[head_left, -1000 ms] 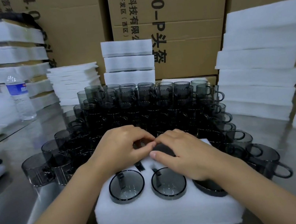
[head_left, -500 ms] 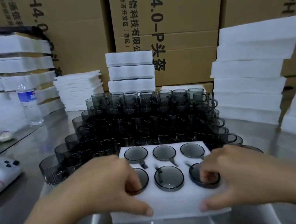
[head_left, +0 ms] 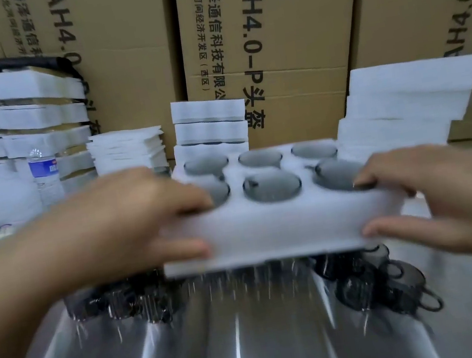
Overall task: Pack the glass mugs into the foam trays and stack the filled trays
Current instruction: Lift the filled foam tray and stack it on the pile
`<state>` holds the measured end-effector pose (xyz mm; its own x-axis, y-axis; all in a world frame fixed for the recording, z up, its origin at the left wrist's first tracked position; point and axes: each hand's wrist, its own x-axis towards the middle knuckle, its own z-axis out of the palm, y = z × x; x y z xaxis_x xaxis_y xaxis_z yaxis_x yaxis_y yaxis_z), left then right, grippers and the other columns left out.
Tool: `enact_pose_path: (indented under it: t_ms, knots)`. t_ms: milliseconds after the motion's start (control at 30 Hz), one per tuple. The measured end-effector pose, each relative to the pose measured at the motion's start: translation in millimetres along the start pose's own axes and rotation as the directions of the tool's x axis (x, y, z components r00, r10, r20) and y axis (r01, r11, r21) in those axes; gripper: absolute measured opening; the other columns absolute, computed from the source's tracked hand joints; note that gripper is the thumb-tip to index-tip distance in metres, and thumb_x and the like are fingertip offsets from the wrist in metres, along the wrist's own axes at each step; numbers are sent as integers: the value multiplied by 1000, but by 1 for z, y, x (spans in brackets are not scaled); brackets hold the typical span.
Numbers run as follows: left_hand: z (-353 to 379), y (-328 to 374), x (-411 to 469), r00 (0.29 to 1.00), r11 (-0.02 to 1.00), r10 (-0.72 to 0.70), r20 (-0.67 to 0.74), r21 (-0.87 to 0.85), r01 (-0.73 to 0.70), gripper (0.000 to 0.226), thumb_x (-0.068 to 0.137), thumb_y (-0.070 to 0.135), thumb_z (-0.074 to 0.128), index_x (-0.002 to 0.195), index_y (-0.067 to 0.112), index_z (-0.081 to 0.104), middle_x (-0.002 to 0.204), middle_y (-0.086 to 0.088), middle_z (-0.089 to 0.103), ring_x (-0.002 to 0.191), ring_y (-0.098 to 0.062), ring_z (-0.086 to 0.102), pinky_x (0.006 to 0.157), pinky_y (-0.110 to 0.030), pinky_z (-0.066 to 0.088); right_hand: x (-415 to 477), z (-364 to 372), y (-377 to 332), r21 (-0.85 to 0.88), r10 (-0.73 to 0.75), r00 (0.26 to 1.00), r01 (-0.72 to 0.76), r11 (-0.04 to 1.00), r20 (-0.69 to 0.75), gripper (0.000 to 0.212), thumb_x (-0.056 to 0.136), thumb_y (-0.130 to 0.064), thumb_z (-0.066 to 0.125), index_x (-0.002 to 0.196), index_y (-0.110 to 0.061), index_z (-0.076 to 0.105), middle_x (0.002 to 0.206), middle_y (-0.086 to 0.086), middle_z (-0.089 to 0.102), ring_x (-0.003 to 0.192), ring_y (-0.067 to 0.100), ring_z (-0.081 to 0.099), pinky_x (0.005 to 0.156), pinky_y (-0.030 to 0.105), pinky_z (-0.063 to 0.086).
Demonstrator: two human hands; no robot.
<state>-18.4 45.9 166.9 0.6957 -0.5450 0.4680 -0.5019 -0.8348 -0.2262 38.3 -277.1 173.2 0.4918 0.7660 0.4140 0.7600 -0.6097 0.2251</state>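
1. I hold the foam tray (head_left: 281, 227) in the air between both hands, clear of the table (head_left: 253, 344). Its six pockets each carry one of the glass mugs (head_left: 273, 188), so I judge it full.
2. My left hand (head_left: 131, 222) grips the tray's left end, one digit over the top face beside the near-left mug and another against the front wall. My right hand (head_left: 433, 195) clamps the right end the same way. Both hands are closed on the foam, not on the glass.
3. The relation that matters is this: the stack of trays (head_left: 210, 127) stands straight ahead, beyond the tray and a little left of its middle, against the cardboard cartons (head_left: 268, 36).
4. The tray's long axis runs left to right across my view, and the stack's long side runs the same way, so I expect no turn will be needed, only a forward reach.
5. The loose mugs (head_left: 365, 276) crowd the table directly under and behind the tray, between me and the stack. The tray should travel over them, not through them.
6. The left hand is slightly nearer the stack, and the tray's far edge meets it first, so I would keep the tray level while setting it down.
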Motion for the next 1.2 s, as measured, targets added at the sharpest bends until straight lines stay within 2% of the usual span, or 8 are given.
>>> enact_pose_path:
  t_ms: [133,333,467,567,833,1000,1133,1200]
  knots:
    - [-7,-54,63,991,999,-26,-132,25,30,36,72,41,74,104,27,65,86,13,59,75,-14,49,66,-29,43,55,-7,40,70,139,977,-129,989,-162,29,76,-59,54,96,-46,38,86,-22,52,70,2,52,57,31,42]
    - [15,-180,173,979,960,-90,-185,246,134,44,85,39,66,121,18,54,115,-8,59,101,-30,54,81,-38,41,187,19,124,105,278,921,-259,960,-273,27,87,-33,63,102,-28,40,95,-9,42,71,4,41,57,18,27]
    - [37,-255,237,931,917,-300,-206,206,341,48,92,36,59,135,19,42,136,-13,42,112,-37,51,80,-40,40,282,46,176,148,351,870,-319,936,-345,34,89,-31,64,116,-21,46,109,-2,43,82,8,42,64,21,33]
    - [58,-290,272,873,866,-452,-185,142,479,46,97,29,53,139,20,37,131,-22,46,102,-37,50,80,-44,39,340,72,204,195,413,829,-365,911,-377,42,90,-25,62,127,-14,45,124,7,48,96,15,42,78,28,36]
    - [115,-342,295,783,776,-619,-58,113,621,41,98,10,44,138,14,34,112,-26,52,87,-34,46,74,-42,38,407,132,224,175,449,856,-416,892,-257,43,94,-17,56,134,-8,43,137,14,42,117,29,47,93,34,38]
    - [126,-343,291,774,765,-627,-91,119,633,50,98,6,40,145,17,29,125,-28,50,105,-43,50,77,-42,37,400,128,221,100,447,878,-436,894,-173,46,97,-18,51,141,-9,39,143,15,38,127,32,41,101,35,34]
    - [129,-330,279,718,708,-692,-70,129,695,65,100,11,34,153,32,2,157,-18,19,136,-41,32,102,-47,33,379,124,222,231,501,862,-475,849,-69,70,98,-25,51,153,-15,10,159,10,11,143,30,22,114,42,27]
    - [130,-323,270,688,676,-720,-92,128,725,68,100,14,35,152,29,-6,161,-13,3,140,-41,25,108,-50,28,364,125,223,280,536,842,-501,819,-63,71,96,-29,53,152,-15,12,159,10,9,142,31,23,112,41,30]
